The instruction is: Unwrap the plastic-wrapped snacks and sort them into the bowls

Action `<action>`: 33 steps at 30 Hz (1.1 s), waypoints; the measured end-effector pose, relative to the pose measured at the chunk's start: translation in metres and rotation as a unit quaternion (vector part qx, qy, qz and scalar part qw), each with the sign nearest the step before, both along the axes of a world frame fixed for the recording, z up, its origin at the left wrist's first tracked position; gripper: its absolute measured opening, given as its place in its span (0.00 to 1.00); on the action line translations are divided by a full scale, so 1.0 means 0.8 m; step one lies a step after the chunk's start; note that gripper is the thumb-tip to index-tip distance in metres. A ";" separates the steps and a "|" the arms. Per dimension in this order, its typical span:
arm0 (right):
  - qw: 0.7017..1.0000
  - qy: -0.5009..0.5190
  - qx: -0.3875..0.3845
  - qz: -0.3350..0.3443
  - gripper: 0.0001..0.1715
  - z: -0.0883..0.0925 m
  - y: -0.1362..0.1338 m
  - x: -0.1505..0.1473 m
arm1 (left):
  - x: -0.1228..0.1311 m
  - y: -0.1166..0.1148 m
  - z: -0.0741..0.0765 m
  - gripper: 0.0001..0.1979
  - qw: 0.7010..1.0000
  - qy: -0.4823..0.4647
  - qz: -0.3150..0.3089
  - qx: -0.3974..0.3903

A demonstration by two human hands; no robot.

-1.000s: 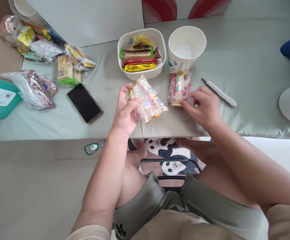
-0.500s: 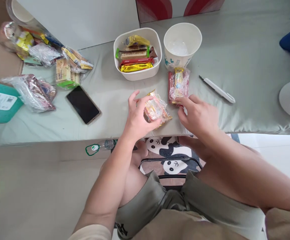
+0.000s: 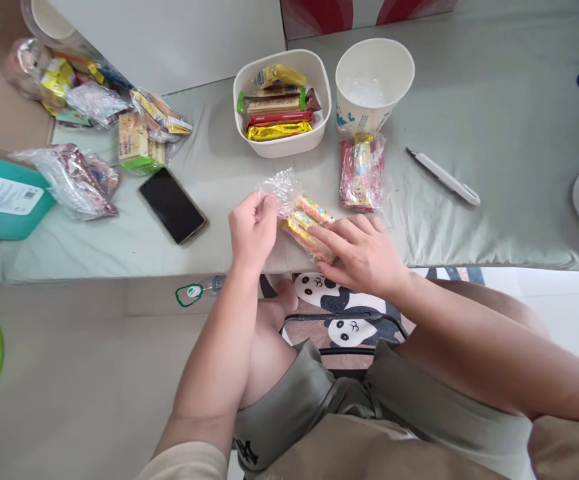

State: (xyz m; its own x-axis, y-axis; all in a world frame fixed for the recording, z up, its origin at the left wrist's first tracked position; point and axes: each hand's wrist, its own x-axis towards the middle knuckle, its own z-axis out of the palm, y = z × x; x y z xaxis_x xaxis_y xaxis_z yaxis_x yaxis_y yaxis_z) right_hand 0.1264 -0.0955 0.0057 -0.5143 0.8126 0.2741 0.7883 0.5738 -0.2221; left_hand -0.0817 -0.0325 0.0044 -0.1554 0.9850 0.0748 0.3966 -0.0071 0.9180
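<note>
My left hand [image 3: 252, 230] is closed in a pinch on a crinkled clear plastic bag [image 3: 285, 189], which sticks out past its fingertips. Beside it lie several yellow-and-orange wrapped snack sticks [image 3: 305, 230], partly under plastic near the front edge. My right hand [image 3: 362, 253] lies over the near right side of these sticks, fingers stretched out and touching them. Just beyond that hand, a plastic-wrapped red and yellow snack bundle [image 3: 362, 173] rests in front of a white paper cup [image 3: 373, 87] with clear plastic inside.
A white tub [image 3: 289, 145] holds several wrapped bars. On the right lies a white pen-like tool [image 3: 446, 179]. A phone [image 3: 173, 205] lies to the left, near bagged snacks [image 3: 72, 180] and a teal container [image 3: 6, 220]. The covered surface [image 3: 469, 233] ends just before my knees.
My left hand has moved left and pulled the clear bag off the sticks' far side. My right hand has left the red bundle and come over onto the yellow-and-orange sticks.
</note>
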 end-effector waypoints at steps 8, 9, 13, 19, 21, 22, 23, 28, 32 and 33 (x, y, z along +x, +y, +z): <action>0.999 0.042 -0.031 0.006 0.14 0.004 0.011 0.022 | -0.043 0.013 -0.003 0.10 0.990 0.075 0.107 -0.044; 0.998 0.057 -0.033 0.006 0.15 0.006 0.012 0.026 | -0.046 0.013 -0.004 0.09 0.989 0.086 0.109 -0.043; 0.993 0.105 -0.050 0.037 0.20 0.011 0.019 0.050 | -0.054 0.013 -0.007 0.10 0.986 0.100 0.116 -0.063; 0.988 0.085 -0.072 0.106 0.24 0.017 0.029 0.093 | -0.058 0.013 -0.002 0.12 0.983 0.135 0.104 -0.062; 0.987 0.069 -0.085 0.116 0.23 0.019 0.030 0.102 | -0.057 0.011 0.003 0.13 0.982 0.148 0.097 -0.064; 0.987 0.059 -0.090 0.118 0.23 0.021 0.030 0.106 | -0.056 0.010 0.006 0.14 0.982 0.153 0.092 -0.064; 0.988 0.047 -0.091 0.117 0.23 0.022 0.030 0.109 | -0.055 0.009 0.009 0.15 0.981 0.159 0.089 -0.064; 0.994 -0.003 -0.060 0.093 0.31 0.031 0.025 0.111 | -0.054 0.010 0.016 0.17 0.960 0.229 0.111 -0.114; 0.999 0.049 0.003 -0.004 0.25 0.035 0.013 0.085 | -0.050 0.010 0.014 0.06 0.966 0.212 0.148 -0.032; 0.998 0.062 0.007 -0.017 0.21 0.034 0.009 0.077 | -0.047 0.008 0.013 0.07 0.970 0.200 0.134 0.020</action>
